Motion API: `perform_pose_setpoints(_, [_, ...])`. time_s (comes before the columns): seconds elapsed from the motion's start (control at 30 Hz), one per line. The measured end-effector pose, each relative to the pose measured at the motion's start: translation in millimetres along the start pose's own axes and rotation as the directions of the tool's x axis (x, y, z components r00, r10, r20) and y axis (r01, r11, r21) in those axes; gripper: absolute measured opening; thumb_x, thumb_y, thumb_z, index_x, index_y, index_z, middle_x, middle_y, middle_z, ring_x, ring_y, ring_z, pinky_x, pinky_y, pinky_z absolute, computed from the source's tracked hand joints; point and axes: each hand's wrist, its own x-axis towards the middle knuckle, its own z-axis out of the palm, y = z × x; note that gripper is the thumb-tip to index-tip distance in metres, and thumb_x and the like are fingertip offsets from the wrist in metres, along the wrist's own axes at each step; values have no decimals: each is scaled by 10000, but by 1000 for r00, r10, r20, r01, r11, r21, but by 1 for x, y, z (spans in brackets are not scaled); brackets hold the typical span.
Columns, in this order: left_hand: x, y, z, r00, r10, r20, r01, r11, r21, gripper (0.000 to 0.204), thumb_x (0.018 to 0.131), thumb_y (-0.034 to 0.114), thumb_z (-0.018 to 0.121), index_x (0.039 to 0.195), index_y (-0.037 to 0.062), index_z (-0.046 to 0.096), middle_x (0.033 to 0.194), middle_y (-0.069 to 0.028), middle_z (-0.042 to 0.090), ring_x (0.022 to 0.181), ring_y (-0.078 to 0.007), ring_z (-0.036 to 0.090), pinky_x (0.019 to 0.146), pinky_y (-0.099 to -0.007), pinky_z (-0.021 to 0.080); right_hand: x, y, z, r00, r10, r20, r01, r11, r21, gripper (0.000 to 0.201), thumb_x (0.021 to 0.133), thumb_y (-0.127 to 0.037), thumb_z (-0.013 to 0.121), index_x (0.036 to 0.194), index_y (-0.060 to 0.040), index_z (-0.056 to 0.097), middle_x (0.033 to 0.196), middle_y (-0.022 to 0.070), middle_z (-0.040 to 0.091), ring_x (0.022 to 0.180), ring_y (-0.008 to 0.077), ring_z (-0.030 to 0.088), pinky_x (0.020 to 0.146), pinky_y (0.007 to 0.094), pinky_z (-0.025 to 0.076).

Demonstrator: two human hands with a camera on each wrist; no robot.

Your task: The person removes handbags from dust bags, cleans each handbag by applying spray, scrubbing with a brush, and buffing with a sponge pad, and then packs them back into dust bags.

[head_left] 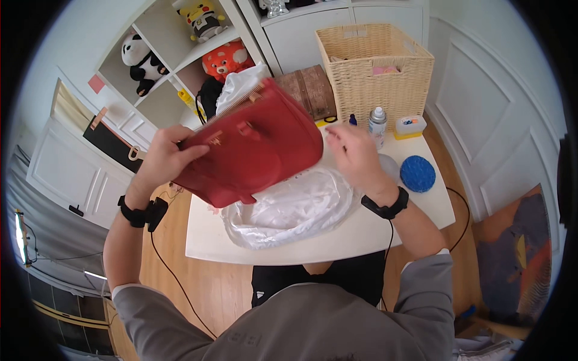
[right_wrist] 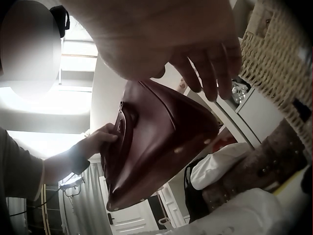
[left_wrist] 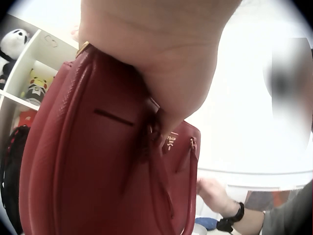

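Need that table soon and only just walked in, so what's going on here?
A person is holding up a red handbag, tilted, over the white table. Their left grip has it near the gold emblem; their right grip is beside the bag's other end, apparently not touching it. Crumpled white wrapping lies on the table below the bag. Off to the person's right are a spray can and a round blue pad.
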Motion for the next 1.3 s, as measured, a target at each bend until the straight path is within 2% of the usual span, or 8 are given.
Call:
perform_pose_setpoints(0.1, [16,-14,-1,976,-206,-76,175,939,-296,231,938,200,811,969,-27,781,711,4,664,646,-84,598,612,-287,480,-17,41,17,950,24,313,47,975,-216,315,970,-228,700,1147,33,698,985,218,757,945,427,715,872,476,564])
perform_pose_setpoints(0.17, [39,-32,6,975,-175,-139,126,944,-304,256,962,220,797,959,-36,779,773,-11,696,625,-72,605,578,-271,473,-27,47,24,785,313,534,-84,908,-409,354,957,-282,721,1150,15,704,1019,229,752,974,419,719,893,495,569])
perform_pose_setpoints(0.23, [67,-27,13,887,-435,-154,276,768,-578,270,960,222,801,931,-44,768,788,-39,702,627,-86,618,562,-272,486,-32,51,27,744,338,577,-108,912,-395,344,944,-304,740,1094,4,711,1014,229,757,986,410,729,894,493,577])
perform_pose_setpoints(0.37, [142,-36,19,859,-511,-15,347,604,-718,300,923,264,823,902,-25,749,837,-88,733,722,-175,742,630,-310,592,-44,54,33,631,346,694,-90,922,-377,367,939,-342,750,1085,-8,717,1031,233,761,1015,406,739,907,497,589])
perform_pose_setpoints(0.73, [331,-41,94,853,-503,-141,380,782,-494,411,871,297,795,1043,-76,765,968,-175,783,754,-278,774,630,-376,597,-72,44,55,741,222,634,7,941,-338,318,966,-346,728,1053,-42,700,980,173,757,939,352,736,870,497,522])
perform_pose_setpoints(0.93, [332,5,126,898,-429,102,433,818,-378,498,907,516,768,995,26,778,820,-38,701,763,-168,655,657,-329,509,-72,46,54,704,213,678,8,952,-307,311,983,-319,704,1103,-34,676,990,168,735,973,365,708,907,486,499])
perform_pose_setpoints(1.2, [317,12,126,902,-426,69,410,796,-445,717,936,729,601,1073,43,759,858,-59,694,678,-172,610,676,-341,489,-77,45,55,711,190,677,39,951,-307,320,970,-317,718,1130,-41,688,989,161,728,975,355,701,908,475,495])
perform_pose_setpoints(1.3, [330,-55,129,872,-477,113,463,726,-508,700,957,653,609,1051,-25,756,916,-127,754,802,-231,736,671,-358,576,-77,46,55,716,184,673,36,954,-298,332,964,-316,724,1152,-44,693,989,164,731,979,351,703,905,474,497])
